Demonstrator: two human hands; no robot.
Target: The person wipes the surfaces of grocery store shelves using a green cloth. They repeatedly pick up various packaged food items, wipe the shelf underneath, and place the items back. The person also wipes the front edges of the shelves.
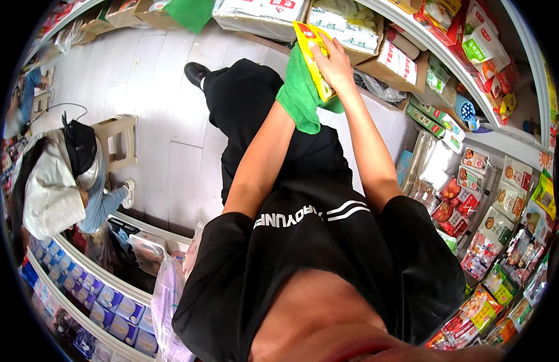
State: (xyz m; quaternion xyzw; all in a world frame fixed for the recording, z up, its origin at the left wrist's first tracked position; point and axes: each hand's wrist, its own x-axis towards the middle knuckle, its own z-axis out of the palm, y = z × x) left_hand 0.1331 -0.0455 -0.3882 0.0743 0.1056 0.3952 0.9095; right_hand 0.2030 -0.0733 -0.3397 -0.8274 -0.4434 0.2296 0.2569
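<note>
A yellow plastic food packet with a red patch [312,59] is held up in front of me, above my knees. My right hand [332,61] lies over its face, fingers spread along it and thumb across it. Behind the packet a green cloth [302,97] drapes over my left hand, hiding the hand and its fingers; the left forearm comes out below the cloth's edge. The cloth touches the back of the packet.
Open cartons of bagged goods [385,63] stand along the shelf bottom ahead. Hanging packets [469,181] fill the rack at right. A person [53,181] sits by a beige plastic stool [121,140] at left. Shelves with blue boxes [112,312] curve behind at lower left.
</note>
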